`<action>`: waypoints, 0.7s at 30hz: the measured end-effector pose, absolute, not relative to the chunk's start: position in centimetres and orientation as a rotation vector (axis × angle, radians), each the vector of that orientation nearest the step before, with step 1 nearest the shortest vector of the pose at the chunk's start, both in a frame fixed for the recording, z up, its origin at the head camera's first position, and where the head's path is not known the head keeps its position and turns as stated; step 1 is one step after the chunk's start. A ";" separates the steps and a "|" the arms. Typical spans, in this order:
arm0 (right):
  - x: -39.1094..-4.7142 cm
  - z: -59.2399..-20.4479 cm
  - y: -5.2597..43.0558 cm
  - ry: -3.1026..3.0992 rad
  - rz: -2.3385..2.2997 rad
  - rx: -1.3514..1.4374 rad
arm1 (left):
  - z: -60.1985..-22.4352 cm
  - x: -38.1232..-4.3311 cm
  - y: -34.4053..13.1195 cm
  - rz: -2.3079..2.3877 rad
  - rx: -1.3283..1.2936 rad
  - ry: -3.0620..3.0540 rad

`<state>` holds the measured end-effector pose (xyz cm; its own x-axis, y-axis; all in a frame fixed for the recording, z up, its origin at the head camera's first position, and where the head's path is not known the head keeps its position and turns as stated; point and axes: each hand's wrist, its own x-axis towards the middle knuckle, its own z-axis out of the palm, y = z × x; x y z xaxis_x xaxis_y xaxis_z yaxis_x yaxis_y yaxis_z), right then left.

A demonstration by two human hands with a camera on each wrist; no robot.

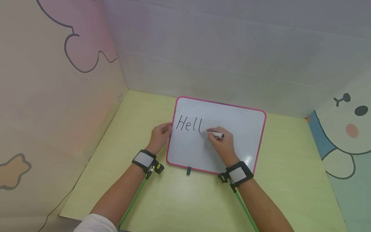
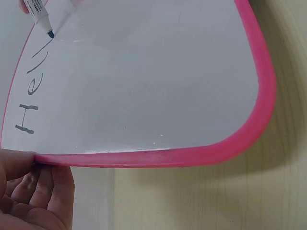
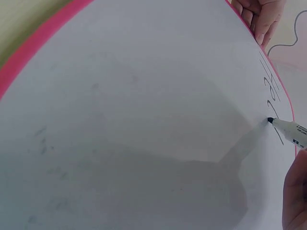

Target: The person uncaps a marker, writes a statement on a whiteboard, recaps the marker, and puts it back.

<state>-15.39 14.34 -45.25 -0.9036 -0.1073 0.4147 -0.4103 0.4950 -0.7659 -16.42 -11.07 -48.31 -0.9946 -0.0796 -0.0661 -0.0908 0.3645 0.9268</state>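
Observation:
A whiteboard with a pink frame lies on the table, turned slightly clockwise. Dark handwriting on its upper left reads "Hell". My right hand grips a white marker, whose dark tip meets the board at the last stroke. At the board's left edge, my left hand pinches the pink frame; the left wrist view has the thumb on the rim and the fingers curled below. Only part of the right hand appears in the right wrist view.
A small black tab sticks out from the board's lower edge. The pale yellow table meets printed cloth walls at the back and sides. Green cords run from both wrist straps. Faint grey smudges mark the board.

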 end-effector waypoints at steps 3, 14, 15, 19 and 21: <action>-15.4 -45.3 14.4 -2.429 1.384 0.432 | -48.4 -16.5 -11.1 1.757 -0.165 2.590; -15.4 -45.1 14.5 -2.423 1.362 0.397 | -48.8 -16.6 -11.1 1.769 -0.136 2.603; -15.4 -45.1 14.5 -2.422 1.367 0.390 | -48.8 -16.7 -11.1 1.771 -0.134 2.606; -15.3 -45.1 14.4 -2.416 1.393 0.368 | -48.9 -16.7 -11.1 1.771 -0.130 2.611; -15.3 -45.1 14.4 -2.412 1.405 0.357 | -48.8 -16.7 -11.2 1.770 -0.122 2.611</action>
